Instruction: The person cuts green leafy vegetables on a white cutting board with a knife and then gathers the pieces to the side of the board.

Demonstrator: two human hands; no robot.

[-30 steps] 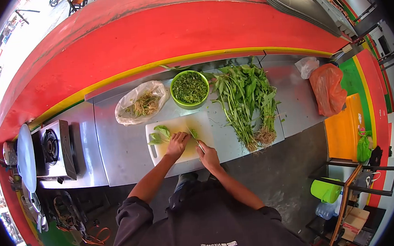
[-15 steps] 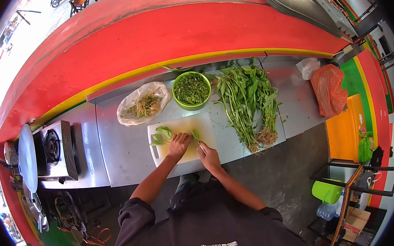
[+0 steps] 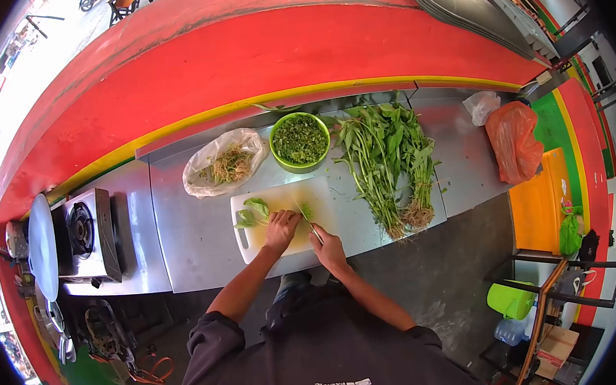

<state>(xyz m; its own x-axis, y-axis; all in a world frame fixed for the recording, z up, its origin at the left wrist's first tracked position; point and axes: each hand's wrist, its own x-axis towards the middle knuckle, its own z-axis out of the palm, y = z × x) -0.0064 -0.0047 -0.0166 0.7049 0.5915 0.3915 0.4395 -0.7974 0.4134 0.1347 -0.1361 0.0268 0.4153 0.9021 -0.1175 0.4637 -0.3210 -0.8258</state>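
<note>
My left hand point(image 3: 280, 229) is closed around leafy greens point(image 3: 253, 211) on the white cutting board point(image 3: 315, 190), with leaves sticking out to its left. In my right hand point(image 3: 328, 247) is a knife point(image 3: 305, 216), its blade pointing away from me and close beside my left fingertips. A small heap of chopped greens point(image 3: 307, 212) lies just right of the blade. Beyond the board stands a green bowl point(image 3: 302, 167) filled with finely cut greens point(image 3: 299, 138).
Long-stemmed greens with roots point(image 3: 386, 161) lie right of the board. A clear plastic bag point(image 3: 198, 173) with root ends sits at back left. A gas stove point(image 3: 83, 232) is far left; an orange bag point(image 3: 514, 140) lies at far right. A red wall point(image 3: 275, 54) runs behind the counter.
My left hand has shifted very slightly to the right, and the knife blade has tilted a little. The bowl, bags and bunches have stayed put.
</note>
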